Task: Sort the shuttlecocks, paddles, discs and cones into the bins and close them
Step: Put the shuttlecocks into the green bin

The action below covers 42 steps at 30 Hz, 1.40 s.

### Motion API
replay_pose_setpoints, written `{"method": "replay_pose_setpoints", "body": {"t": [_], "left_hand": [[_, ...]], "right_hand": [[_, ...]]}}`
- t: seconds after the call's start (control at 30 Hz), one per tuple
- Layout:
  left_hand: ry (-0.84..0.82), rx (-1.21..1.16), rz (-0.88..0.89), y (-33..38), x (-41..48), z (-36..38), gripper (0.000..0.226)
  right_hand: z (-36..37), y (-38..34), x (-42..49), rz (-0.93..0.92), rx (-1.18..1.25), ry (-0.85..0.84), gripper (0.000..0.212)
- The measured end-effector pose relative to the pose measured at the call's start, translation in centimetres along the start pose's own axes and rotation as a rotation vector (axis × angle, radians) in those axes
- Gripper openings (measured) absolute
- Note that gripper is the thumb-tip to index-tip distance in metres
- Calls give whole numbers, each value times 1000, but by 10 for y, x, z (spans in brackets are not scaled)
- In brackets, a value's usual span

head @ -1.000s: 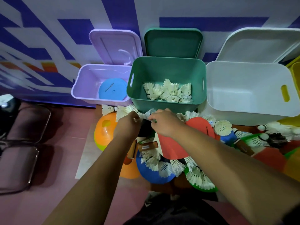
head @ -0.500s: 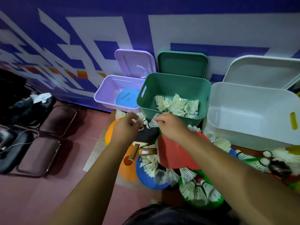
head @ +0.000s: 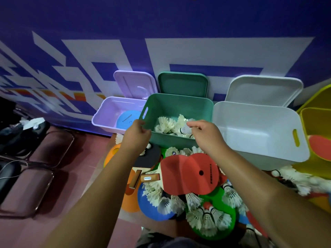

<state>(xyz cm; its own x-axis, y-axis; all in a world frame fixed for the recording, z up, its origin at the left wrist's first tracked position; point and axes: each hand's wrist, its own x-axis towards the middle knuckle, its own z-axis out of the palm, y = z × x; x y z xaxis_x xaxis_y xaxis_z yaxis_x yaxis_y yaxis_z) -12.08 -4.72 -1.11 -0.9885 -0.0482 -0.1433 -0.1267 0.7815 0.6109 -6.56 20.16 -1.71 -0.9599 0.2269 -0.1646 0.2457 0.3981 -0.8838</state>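
An open green bin (head: 179,141) holds a pile of white shuttlecocks (head: 164,124). My right hand (head: 204,136) hovers over its front edge and pinches a blurred shuttlecock (head: 186,127) at the fingertips. Over the bin's front left corner is my left hand (head: 137,136), its fingers loosely curled and nothing visible in it. Below my hands a red paddle (head: 188,174) and a black paddle (head: 148,156) lie on a heap of shuttlecocks (head: 206,217), an orange cone (head: 130,199) and blue (head: 152,210) and green discs (head: 227,224).
A purple bin (head: 107,111) on the left holds a blue disc (head: 127,119). To the right stand a white bin (head: 259,140) and a yellow bin (head: 316,120). All lids lean open against the wall. Dark chairs (head: 35,176) stand on the left.
Both hands rose from the heap with shuttlecocks to the green bin's front edge. No shuttlecock shows in my left hand any more. The camera tilted up.
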Motion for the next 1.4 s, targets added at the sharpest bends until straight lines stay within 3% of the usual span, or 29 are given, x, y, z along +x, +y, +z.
{"method": "replay_pose_setpoints", "body": {"t": [0.33,0.47,0.7,0.87,0.97,1.07,1.2,1.4], "left_hand": [[-139,-21,-77,-69,-3,-7,27],[-146,-63,-75,-91,7,-25,30],[-220,-26,-81,-135,32,-36,22],[-274,140,123,-156,35,-19,47],[-362,220,192,-164,40,-1,72],[-413,317,231,-167,46,13,78],[-368,292,287,-178,56,16,50],[-301,195,330,-195,57,4,18]], "right_hand": [[27,-22,34,34,-27,76,44],[40,-46,55,62,-100,-18,59],[95,-66,39,102,-59,-58,37],[145,-59,26,143,-73,-205,34],[171,-45,26,164,-193,-305,30],[189,-30,30,194,-352,-357,32],[211,-12,43,187,-490,-355,37],[247,3,61,323,-435,-237,38]]}}
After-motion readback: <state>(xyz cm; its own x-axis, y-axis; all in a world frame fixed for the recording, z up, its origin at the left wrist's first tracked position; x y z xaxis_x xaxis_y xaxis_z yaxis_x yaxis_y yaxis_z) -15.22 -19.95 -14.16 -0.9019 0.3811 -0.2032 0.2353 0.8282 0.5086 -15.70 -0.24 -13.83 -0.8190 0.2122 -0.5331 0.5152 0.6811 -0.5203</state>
